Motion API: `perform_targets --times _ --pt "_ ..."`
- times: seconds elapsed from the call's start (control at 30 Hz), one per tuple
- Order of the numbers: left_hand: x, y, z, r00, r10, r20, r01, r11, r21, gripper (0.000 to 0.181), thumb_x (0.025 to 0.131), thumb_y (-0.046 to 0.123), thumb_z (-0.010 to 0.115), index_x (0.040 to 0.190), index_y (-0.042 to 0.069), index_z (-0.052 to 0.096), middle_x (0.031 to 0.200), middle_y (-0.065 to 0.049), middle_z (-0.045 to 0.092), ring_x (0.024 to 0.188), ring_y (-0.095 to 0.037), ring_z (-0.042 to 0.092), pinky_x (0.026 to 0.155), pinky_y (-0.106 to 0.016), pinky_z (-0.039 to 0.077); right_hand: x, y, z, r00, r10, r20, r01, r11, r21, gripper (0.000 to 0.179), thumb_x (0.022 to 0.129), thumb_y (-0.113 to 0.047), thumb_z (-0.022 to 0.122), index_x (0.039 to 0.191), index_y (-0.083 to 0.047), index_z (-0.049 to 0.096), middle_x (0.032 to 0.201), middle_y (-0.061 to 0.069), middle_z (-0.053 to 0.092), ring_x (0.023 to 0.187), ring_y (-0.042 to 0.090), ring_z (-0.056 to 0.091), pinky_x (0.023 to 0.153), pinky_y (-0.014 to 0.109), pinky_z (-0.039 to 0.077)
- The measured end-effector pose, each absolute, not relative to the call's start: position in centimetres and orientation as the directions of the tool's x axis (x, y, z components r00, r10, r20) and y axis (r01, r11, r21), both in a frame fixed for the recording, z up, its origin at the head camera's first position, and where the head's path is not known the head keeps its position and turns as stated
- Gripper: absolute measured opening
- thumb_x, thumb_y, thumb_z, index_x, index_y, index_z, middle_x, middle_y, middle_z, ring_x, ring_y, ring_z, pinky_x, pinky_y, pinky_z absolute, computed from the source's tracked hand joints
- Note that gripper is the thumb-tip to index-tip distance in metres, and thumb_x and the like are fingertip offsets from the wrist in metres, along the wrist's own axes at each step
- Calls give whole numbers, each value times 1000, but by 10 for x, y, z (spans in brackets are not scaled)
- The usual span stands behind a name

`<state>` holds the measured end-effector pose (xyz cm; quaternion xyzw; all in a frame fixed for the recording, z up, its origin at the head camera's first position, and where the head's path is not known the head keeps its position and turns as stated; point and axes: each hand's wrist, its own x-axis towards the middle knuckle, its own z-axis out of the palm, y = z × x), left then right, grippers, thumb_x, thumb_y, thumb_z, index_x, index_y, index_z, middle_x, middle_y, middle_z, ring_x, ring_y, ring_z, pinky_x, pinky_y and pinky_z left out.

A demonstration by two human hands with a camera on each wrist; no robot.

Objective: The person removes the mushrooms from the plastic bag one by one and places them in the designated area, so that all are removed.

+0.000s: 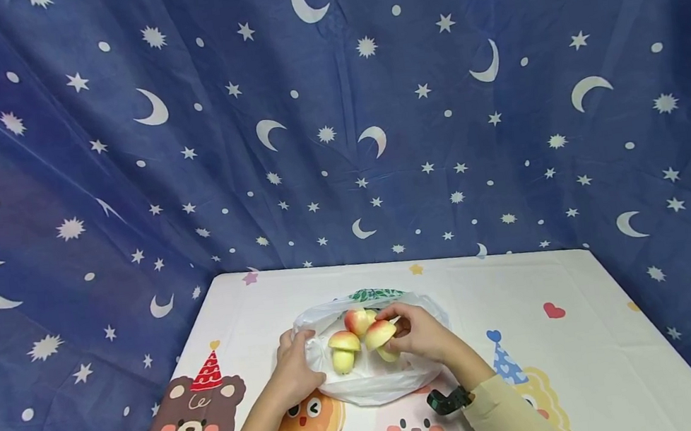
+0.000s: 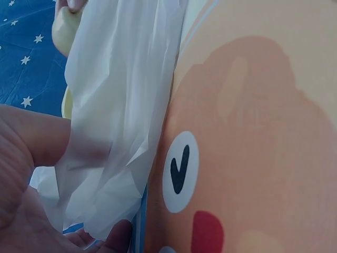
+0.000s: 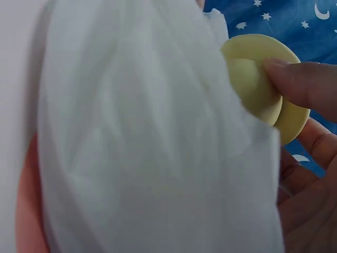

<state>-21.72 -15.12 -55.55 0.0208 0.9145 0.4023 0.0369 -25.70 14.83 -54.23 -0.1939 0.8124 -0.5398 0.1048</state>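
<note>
A white translucent plastic bag (image 1: pixel 374 388) lies with its mouth spread wide. My left hand (image 1: pixel 293 372) grips the bag's left edge; in the left wrist view its thumb is inside the film (image 2: pixel 121 100) and fingertips show below. Between the thumb and fingers of my right hand (image 1: pixel 419 333) is a toy mushroom (image 1: pixel 380 334) with a red-yellow cap and pale yellow stem. From the right wrist view, the mushroom's yellow underside (image 3: pixel 253 87) shows beside the bag. A second mushroom (image 1: pixel 343 347) stands stem-down in the bag opening. Behind them a third mushroom (image 1: pixel 357 321) lies tilted.
Under the bag is a white table cover (image 1: pixel 521 295) printed with cartoon animals, including a brown bear (image 1: pixel 192 421). The bag's far edge carries a green leaf print (image 1: pixel 374 294). A dark blue curtain (image 1: pixel 337 138) with moons and stars hangs behind the table.
</note>
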Motion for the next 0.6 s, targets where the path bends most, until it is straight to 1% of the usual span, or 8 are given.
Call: perform_targets --times 0.2,0.37,0.6 --pt "-217 -152 -556 -997 61 -54 2 674 739 82 70 3 86 146 6 55 165 -26 29 148 -47 39 114 -66 44 -255 153 -532 -906 -420 51 -208 339 -917 51 81 -2 83 130 -6 70 120 14 72 91 20 66 76 26 59" --pt "-217 -152 -557 -997 64 -48 7 669 743 82 70 2 85 146 5 55 164 -27 30 148 -48 40 114 -66 44 -254 161 -525 -903 -425 56 -208 320 -925 49 83 -2 83 131 -5 70 126 17 71 93 20 68 77 27 60" --pt "-217 -152 -557 -997 66 -47 9 670 742 84 69 2 85 147 5 55 164 -27 31 147 -48 41 114 -66 45 -256 179 -515 -911 -406 75 -211 302 -930 52 84 -1 82 134 -2 68 127 21 70 95 22 69 77 27 60"
